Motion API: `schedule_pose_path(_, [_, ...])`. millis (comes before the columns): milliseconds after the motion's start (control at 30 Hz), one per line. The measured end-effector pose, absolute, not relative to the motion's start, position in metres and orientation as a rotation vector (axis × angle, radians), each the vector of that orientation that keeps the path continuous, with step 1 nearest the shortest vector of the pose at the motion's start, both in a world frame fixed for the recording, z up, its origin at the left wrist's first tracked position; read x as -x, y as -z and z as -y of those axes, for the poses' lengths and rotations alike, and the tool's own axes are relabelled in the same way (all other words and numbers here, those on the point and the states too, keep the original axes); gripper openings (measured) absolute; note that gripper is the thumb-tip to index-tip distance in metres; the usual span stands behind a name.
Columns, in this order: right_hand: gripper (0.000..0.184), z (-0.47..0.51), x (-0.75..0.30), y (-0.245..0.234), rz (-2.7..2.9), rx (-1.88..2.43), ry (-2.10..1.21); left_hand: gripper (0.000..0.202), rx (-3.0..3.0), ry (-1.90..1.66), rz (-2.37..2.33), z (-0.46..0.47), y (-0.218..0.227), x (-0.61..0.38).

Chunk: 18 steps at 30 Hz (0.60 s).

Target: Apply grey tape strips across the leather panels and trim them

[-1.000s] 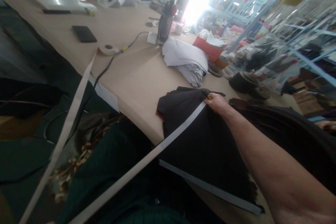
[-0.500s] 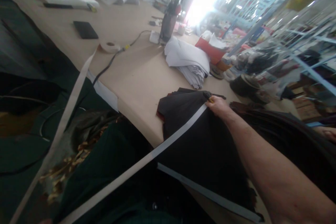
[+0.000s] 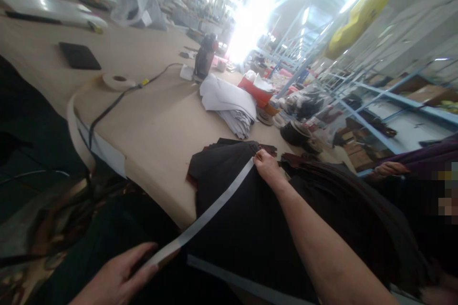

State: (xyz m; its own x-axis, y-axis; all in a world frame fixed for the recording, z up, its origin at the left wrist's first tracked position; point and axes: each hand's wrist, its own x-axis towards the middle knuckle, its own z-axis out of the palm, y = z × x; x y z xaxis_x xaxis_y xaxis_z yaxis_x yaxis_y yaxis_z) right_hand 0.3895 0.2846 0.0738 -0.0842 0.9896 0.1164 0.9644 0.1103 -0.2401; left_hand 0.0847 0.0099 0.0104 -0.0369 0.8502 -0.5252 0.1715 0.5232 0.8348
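A pale strip of tape (image 3: 214, 209) runs slantwise across a black sheet (image 3: 246, 228) of leather-like material, which lies on a stack at the table's corner. My right hand (image 3: 268, 164) is closed at the sheet's top edge, its fingers pinching the upper end of the tape. A small dark thing shows by those fingertips, too blurred to name. Lower left, my left hand (image 3: 125, 271) holds the tape between thumb and fingers, just off the sheet. A second pale strip (image 3: 229, 274) lies along the sheet's lower edge. The tape roll (image 3: 118, 81) rests flat on the table.
On the table (image 3: 153, 138) lie a black cable (image 3: 110, 107), a dark flat pad (image 3: 79, 55), a stack of white sheets (image 3: 229, 102) and an upright dark tool (image 3: 205, 57). More black sheets (image 3: 343, 200) are heaped at right, near another person's hand (image 3: 391, 168).
My left hand has come up into view from the bottom edge, on the tape. The tape near the roll has gone slack into a curve. The view has shifted.
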Motion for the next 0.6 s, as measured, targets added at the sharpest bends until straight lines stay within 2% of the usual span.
schedule_pose_path(200, [0.022,-0.249,-0.390,-0.084,2.097,1.793,-0.187,0.056,-0.658,-0.547,-1.290,-0.019,0.000,-0.129])
schedule_pose_path(433, [0.026,-0.157,-0.376,-0.086,2.583,0.783,-0.248,0.066,-0.486,-0.609,-1.256,-0.023,-0.016,-0.131])
schedule_pose_path(600, [0.023,-0.140,-0.375,-0.079,2.653,0.679,-0.126,0.068,-0.483,-0.625,-1.252,-0.032,-0.037,-0.128])
